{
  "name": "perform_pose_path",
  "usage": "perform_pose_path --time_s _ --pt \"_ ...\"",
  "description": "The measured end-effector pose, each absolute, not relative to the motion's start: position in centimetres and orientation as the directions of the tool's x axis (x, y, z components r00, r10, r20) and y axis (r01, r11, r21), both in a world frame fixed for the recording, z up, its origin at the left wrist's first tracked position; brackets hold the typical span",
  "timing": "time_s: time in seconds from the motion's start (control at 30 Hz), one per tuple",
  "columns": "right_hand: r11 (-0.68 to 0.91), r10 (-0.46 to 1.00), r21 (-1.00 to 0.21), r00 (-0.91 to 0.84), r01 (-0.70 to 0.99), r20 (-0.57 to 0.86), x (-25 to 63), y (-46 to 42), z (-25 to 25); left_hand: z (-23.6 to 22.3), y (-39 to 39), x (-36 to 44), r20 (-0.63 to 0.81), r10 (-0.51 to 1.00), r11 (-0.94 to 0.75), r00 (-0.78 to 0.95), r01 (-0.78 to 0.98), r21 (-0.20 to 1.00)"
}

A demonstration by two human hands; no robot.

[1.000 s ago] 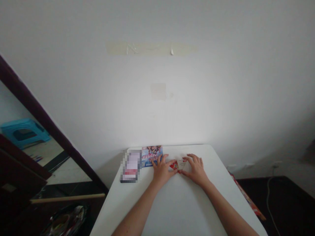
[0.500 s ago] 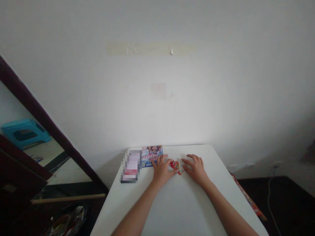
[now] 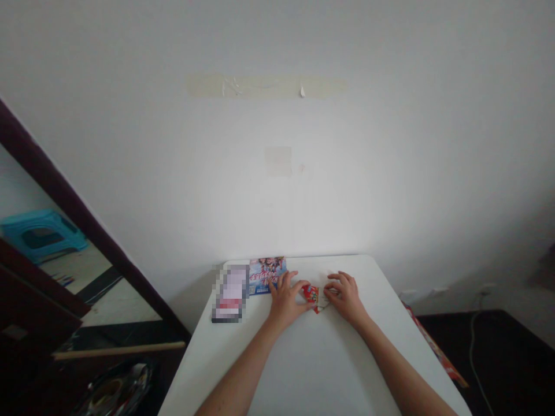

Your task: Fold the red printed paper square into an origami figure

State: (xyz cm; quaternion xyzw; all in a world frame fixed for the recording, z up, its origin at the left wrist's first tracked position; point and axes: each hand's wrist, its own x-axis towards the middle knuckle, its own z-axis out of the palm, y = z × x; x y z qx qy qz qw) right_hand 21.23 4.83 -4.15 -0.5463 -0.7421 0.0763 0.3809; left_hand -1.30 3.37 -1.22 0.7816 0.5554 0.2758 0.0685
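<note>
A small printed paper piece (image 3: 311,293), red with a pale section on its right, lies at the white table's far half, between my hands. My left hand (image 3: 285,297) grips its red side between thumb and index finger, the other fingers spread. At the pale side, the fingertips of my right hand (image 3: 344,296) are pinched together on the edge. Just beyond my left fingers is a blue printed leaflet (image 3: 262,276) with colourful figures, partly covered by that hand. Whether the paper piece is a folded sheet or a flat packet, I cannot tell.
A blurred-out phone (image 3: 230,293) lies on the left of the white table (image 3: 316,370), whose far edge meets the wall (image 3: 277,219). Left of the table are a mirror (image 3: 108,294) reflecting a blue stool, and a dark bag (image 3: 115,390). A cable (image 3: 473,346) hangs at right.
My right fingers have closed into a pinch at the pale edge of the paper piece. The paper has shifted slightly to the right, and my left hand has barely moved.
</note>
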Motion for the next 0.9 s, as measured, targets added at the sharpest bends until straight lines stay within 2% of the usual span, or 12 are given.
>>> perform_pose_path --time_s 0.27,0.43,0.6,0.9 --pt "0.367 0.866 -0.733 0.078 0.572 0.494 21.7 5.4 -3.7 -1.6 3.9 -1.1 0.525 0.848 -0.374 0.068 0.779 0.502" --pt "0.367 0.857 -0.809 0.171 0.459 0.486 21.1 5.0 -3.2 -1.0 3.3 -0.4 0.490 0.863 -0.406 0.123 0.747 0.526" --pt "0.372 0.894 -0.843 0.095 0.388 0.438 19.6 4.2 -2.6 -1.1 2.6 0.6 0.391 0.902 -0.386 0.182 0.744 0.546" --pt "0.346 0.938 -0.889 -0.078 0.301 0.338 19.0 3.5 -1.7 -1.1 2.8 0.6 0.359 0.918 -0.356 0.169 0.752 0.554"
